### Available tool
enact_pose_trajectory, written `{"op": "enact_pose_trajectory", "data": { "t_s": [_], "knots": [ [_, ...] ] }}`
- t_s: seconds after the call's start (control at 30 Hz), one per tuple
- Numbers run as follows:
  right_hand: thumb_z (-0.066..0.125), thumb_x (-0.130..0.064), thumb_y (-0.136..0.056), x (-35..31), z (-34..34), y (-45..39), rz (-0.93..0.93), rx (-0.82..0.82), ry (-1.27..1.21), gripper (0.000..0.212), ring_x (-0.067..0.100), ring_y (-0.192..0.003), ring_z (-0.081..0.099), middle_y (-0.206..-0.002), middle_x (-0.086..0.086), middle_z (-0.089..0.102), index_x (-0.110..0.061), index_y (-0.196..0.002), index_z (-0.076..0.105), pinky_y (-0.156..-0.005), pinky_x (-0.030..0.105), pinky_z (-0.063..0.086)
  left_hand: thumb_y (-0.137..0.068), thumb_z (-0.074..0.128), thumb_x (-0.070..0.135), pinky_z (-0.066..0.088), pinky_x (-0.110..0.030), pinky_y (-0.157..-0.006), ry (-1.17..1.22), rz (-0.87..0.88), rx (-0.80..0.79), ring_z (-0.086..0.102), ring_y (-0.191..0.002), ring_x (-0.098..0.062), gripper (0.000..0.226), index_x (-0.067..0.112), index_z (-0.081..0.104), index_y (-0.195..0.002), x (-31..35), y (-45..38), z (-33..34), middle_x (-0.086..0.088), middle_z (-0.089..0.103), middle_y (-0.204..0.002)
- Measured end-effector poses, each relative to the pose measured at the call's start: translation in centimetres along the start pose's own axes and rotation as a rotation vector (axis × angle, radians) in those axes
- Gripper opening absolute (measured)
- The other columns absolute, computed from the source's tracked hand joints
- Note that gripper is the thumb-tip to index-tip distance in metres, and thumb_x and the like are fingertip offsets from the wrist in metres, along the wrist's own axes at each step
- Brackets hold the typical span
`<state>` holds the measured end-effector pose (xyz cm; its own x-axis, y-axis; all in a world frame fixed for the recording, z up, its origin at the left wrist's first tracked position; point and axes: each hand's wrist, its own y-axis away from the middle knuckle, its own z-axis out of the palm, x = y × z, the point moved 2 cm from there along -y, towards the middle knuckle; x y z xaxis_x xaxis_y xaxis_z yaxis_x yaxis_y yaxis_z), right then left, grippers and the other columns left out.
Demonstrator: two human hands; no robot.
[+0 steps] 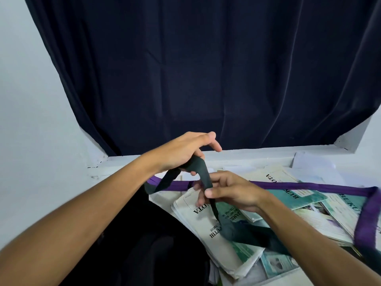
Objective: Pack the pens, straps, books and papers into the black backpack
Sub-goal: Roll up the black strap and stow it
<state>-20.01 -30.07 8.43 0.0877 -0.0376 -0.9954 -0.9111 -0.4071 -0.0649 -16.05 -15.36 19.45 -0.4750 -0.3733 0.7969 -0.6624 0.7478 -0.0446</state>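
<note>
Black strap [203,169] is hanging in the air between both hands, above the books, running from the left hand down through the right and trailing onto the book pile below the right forearm. Left hand [185,150] is gripping the strap's upper part, lower fingers curled round it, index finger sticking out straight; a short loop is dropping from under that hand toward the backpack. Right hand [228,190] is pinching the strap lower down, thumb on top, fingers curled under it. Purple strap [309,187] is lying across the books [216,230], running left to right, then bending down at the right edge. Books and papers [313,164] are sitting in a loose overlapping heap on the white surface. Backpack [148,240] is sitting at lower centre, just left of the books, looking dark and shapeless; can't tell if it's unzipped. Dark curtain [206,69] is hanging behind, white wall [31,100] at left.
</note>
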Motion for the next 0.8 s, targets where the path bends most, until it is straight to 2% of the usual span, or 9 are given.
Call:
{"op": "enact_pose_trajectory", "data": {
  "t_s": [0.1, 0.23, 0.3, 0.37, 0.43, 0.53, 0.6, 0.7, 0.8],
  "knots": [
    [0.073, -0.020, -0.074, 0.2, 0.0, -0.3, -0.056, 0.013, -0.015, 0.005, 0.026, -0.072, 0.061, -0.067, 0.005, 0.066, -0.016, -0.071, 0.073, -0.081, 0.035, 0.049, -0.102, 0.025, 0.051, 0.032, -0.017, -0.040, -0.055, -0.081, -0.025, 0.035, -0.040, -0.017, 0.052, 0.018, 0.066, -0.106, -0.3, 0.8, -0.8, -0.013, 0.051, -0.053],
    [0.079, -0.022, -0.064, 1.3, -2.6, 0.3, 0.010, 0.062, -0.018, 0.013, 0.022, -0.065, 0.057, -0.058, 0.006, 0.060, -0.014, -0.059, 0.069, -0.074, 0.027, 0.049, -0.099, 0.028, 0.054, 0.039, -0.022, -0.046, -0.016, -0.177, -0.175, 0.041, -0.039, -0.021, 0.057, 0.013, 0.066, -0.109, -1.9, 2.0, -2.0, -0.015, 0.056, -0.052],
    [0.082, -0.024, -0.059, 2.3, -4.0, 0.9, 0.086, 0.093, 0.022, 0.017, 0.022, -0.067, 0.059, -0.062, 0.009, 0.062, -0.012, -0.061, 0.070, -0.072, 0.025, 0.049, -0.093, 0.032, 0.056, 0.044, -0.027, -0.051, 0.110, -0.183, -0.225, 0.048, -0.040, -0.023, 0.061, 0.008, 0.066, -0.110, -2.6, 2.4, -2.3, -0.015, 0.059, -0.054],
    [0.088, -0.028, -0.052, 3.0, -4.5, 1.4, 0.122, 0.133, 0.063, 0.034, 0.021, -0.076, 0.064, -0.076, 0.011, 0.068, -0.010, -0.075, 0.072, -0.075, 0.025, 0.051, -0.089, 0.036, 0.054, 0.049, -0.032, -0.057, 0.294, -0.156, -0.229, 0.058, -0.045, -0.026, 0.062, 0.004, 0.067, -0.108, -2.7, 2.5, -2.3, -0.018, 0.066, -0.065],
    [0.090, -0.027, -0.053, 2.7, -4.4, 1.5, 0.035, 0.260, 0.112, 0.047, 0.020, -0.084, 0.062, -0.086, 0.008, 0.067, -0.007, -0.090, 0.068, -0.077, 0.025, 0.051, -0.091, 0.035, 0.051, 0.055, -0.035, -0.063, 0.506, -0.106, -0.231, 0.069, -0.061, -0.031, 0.064, -0.001, 0.068, -0.107, -2.5, 2.3, -2.1, -0.024, 0.071, -0.083],
    [0.080, -0.027, -0.065, 0.2, -2.7, 2.1, -0.316, 0.567, 0.118, 0.032, 0.016, -0.071, 0.052, -0.074, 0.005, 0.058, -0.006, -0.079, 0.061, -0.066, 0.024, 0.044, -0.090, 0.033, 0.056, 0.057, -0.044, -0.086, 0.744, -0.025, -0.257, 0.066, -0.103, -0.043, 0.075, -0.008, 0.060, -0.121, -1.5, 1.3, -1.7, -0.030, 0.065, -0.115],
    [0.072, -0.034, -0.071, -1.7, -0.8, 2.7, -0.444, 0.584, 0.023, 0.034, 0.017, -0.063, 0.053, -0.067, 0.008, 0.059, -0.002, -0.071, 0.061, -0.061, 0.024, 0.044, -0.088, 0.032, 0.061, 0.050, -0.048, -0.099, 0.836, 0.023, -0.255, 0.058, -0.120, -0.044, 0.084, -0.009, 0.050, -0.131, -0.7, 0.7, -1.5, -0.030, 0.058, -0.129],
    [0.073, -0.027, -0.079, -3.6, 2.0, 3.2, -0.379, 0.535, 0.029, 0.022, 0.020, -0.075, 0.066, -0.079, 0.016, 0.070, -0.006, -0.078, 0.070, -0.067, 0.031, 0.055, -0.086, 0.031, 0.067, 0.044, -0.050, -0.106, 0.918, 0.074, -0.214, 0.055, -0.124, -0.042, 0.091, -0.007, 0.043, -0.137, 0.3, 0.1, -1.4, -0.029, 0.055, -0.133],
    [0.074, -0.020, -0.083, -3.6, 3.0, 2.4, -0.267, 0.634, 0.054, 0.013, 0.015, -0.081, 0.067, -0.083, 0.008, 0.072, -0.011, -0.092, 0.070, -0.076, 0.034, 0.054, -0.087, 0.031, 0.069, 0.047, -0.049, -0.102, 1.003, 0.085, -0.161, 0.057, -0.122, -0.042, 0.093, -0.007, 0.041, -0.139, 0.9, -0.3, -1.3, -0.030, 0.055, -0.133]
  ]
}}
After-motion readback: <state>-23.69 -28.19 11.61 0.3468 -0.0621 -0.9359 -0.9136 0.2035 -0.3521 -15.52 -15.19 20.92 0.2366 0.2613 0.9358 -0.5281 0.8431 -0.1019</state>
